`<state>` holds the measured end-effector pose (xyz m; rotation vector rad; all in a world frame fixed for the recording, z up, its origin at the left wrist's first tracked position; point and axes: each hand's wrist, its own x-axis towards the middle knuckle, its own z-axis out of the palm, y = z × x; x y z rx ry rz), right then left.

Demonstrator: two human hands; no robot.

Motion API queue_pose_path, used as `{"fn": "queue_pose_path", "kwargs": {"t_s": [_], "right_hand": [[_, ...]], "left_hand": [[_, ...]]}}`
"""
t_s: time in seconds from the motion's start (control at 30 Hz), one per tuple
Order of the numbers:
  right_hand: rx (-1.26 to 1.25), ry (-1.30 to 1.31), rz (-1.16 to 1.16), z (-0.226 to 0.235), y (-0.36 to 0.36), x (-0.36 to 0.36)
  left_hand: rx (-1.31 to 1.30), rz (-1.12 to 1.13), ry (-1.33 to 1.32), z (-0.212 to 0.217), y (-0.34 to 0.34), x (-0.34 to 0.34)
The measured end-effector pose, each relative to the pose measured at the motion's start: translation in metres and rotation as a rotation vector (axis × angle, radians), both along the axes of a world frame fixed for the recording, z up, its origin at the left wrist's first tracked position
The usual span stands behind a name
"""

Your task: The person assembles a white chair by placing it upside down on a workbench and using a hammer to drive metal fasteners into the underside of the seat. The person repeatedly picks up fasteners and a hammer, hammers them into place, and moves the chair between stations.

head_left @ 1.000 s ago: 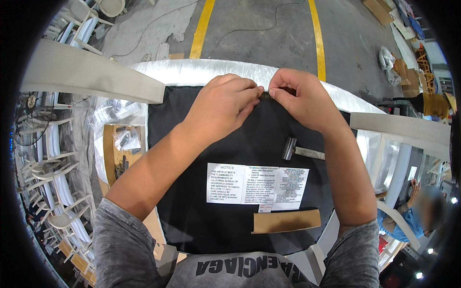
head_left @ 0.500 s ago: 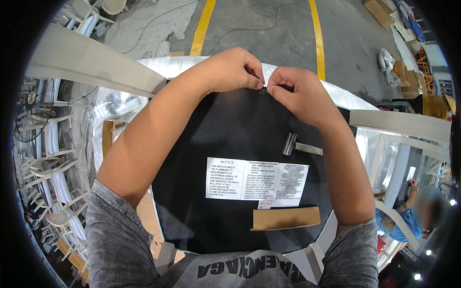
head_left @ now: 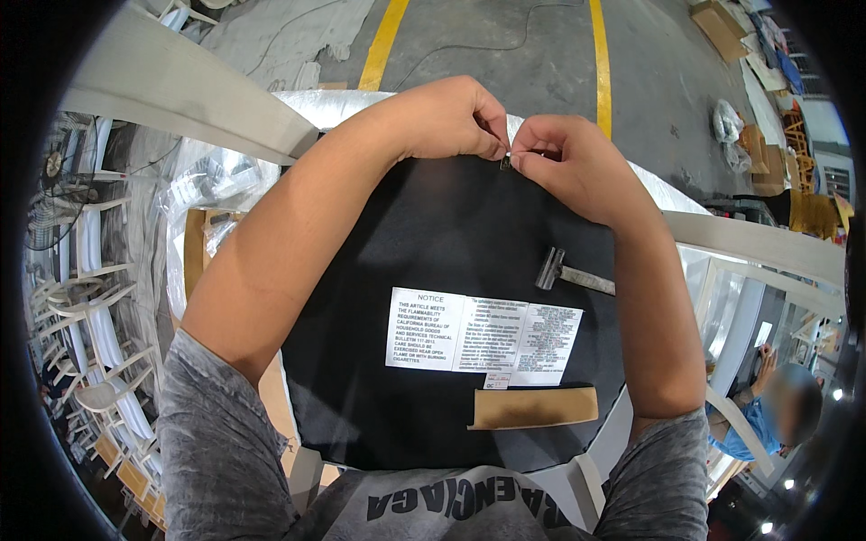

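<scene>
The black fabric underside (head_left: 433, 234) of an upturned chair lies before me. At its far edge my left hand (head_left: 456, 122) and my right hand (head_left: 570, 167) meet, each closed in a pinch. Between the fingertips hangs a small dark tag (head_left: 505, 164), with a tiny white bit above it. How each finger grips it is mostly hidden. A hammer (head_left: 574, 272) lies on the fabric beside my right forearm, its metal head to the left. Nearer me are a large white printed label (head_left: 487, 335) and a folded brown cardboard strip (head_left: 534, 408).
Pale chair legs (head_left: 189, 86) rise at the left and right (head_left: 767, 245). Crumpled clear plastic (head_left: 221, 176) lies to the left, near a fan (head_left: 56, 180) and several white chair frames. A person in blue (head_left: 744, 428) is at the far right. Yellow lines (head_left: 383, 41) cross the floor.
Both hands have shifted slightly right along the far edge and drawn closer together at the small tag. The hammer and cardboard strip stay on the fabric.
</scene>
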<state>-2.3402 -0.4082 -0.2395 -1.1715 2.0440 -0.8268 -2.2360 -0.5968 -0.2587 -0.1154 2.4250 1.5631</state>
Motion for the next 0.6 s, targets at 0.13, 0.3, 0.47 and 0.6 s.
{"fn": "queue_pose_path", "kwargs": {"t_s": [0.13, 0.3, 0.47, 0.6], "right_hand": [[0.007, 0.027, -0.01, 0.0022, 0.0, 0.0025], [-0.029, -0.001, -0.009, -0.0059, 0.001, -0.0009], [0.042, 0.044, -0.005, -0.0019, -0.0033, -0.0005], [0.099, 0.057, -0.023, 0.0018, -0.0068, 0.0026]], "left_hand": [[-0.032, -0.001, 0.001, -0.0016, -0.0009, -0.0004], [-0.038, 0.006, -0.001, 0.0003, 0.0023, -0.002], [-0.055, 0.016, 0.035, -0.0019, 0.002, 0.0], [-0.083, 0.017, 0.038, -0.0011, 0.0025, 0.0007]]}}
